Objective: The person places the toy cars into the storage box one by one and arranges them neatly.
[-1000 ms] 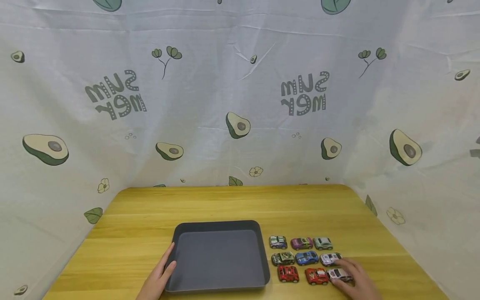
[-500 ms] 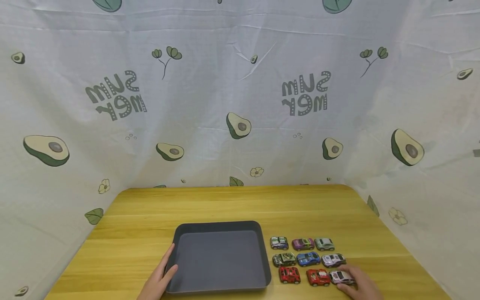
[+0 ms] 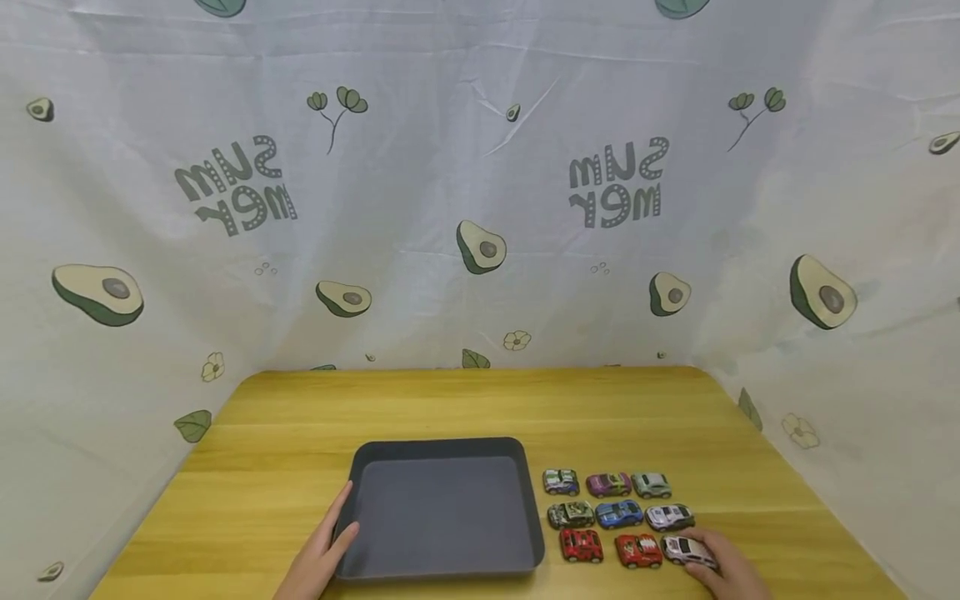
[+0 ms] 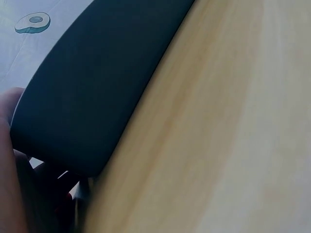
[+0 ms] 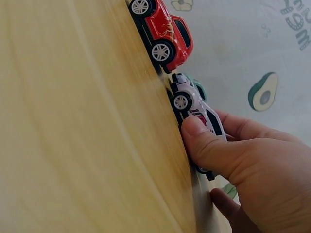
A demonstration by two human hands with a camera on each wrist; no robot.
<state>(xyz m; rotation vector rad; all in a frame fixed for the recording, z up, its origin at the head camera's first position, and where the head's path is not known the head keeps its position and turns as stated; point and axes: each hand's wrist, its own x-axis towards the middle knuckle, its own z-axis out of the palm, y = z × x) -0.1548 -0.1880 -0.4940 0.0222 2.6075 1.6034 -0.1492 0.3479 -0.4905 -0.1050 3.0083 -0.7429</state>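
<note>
Change since a second ago: my right hand (image 3: 723,571) has slid slightly toward me along the desk with the white toy car, and its fingers have drawn in closer around the car; my left hand has stayed put on the tray.

Right hand: thumb and fingers curled round the white toy car (image 3: 686,549), pinching it by its sides. In the right wrist view the thumb (image 5: 206,145) lies across the car's near side and the car's wheels rest on the desk (image 3: 465,404).

Left hand (image 3: 318,562): fingers straight and relaxed, lying flat against the outer left edge of the dark grey tray (image 3: 442,575), thumb raised along the rim. It grips nothing. The left wrist view shows only the tray's dark wall, bare wood and a blurred part of my hand.

Between my hands: the tray, rectangular, shallow, flat on the desk.

Just left of my right hand, in the same near row as the white car: two red toy cars (image 3: 637,551), side by side.

Beyond my right hand, middle row: a camouflage car (image 3: 570,514), a blue car (image 3: 618,514), a silver car (image 3: 669,517).

Farthest row: a green-and-white car (image 3: 561,481), a purple car (image 3: 608,484), a pale green car (image 3: 651,484).

Surround: white cloth printed with avocados (image 3: 480,247) hangs behind and at both sides of the desk.
</note>
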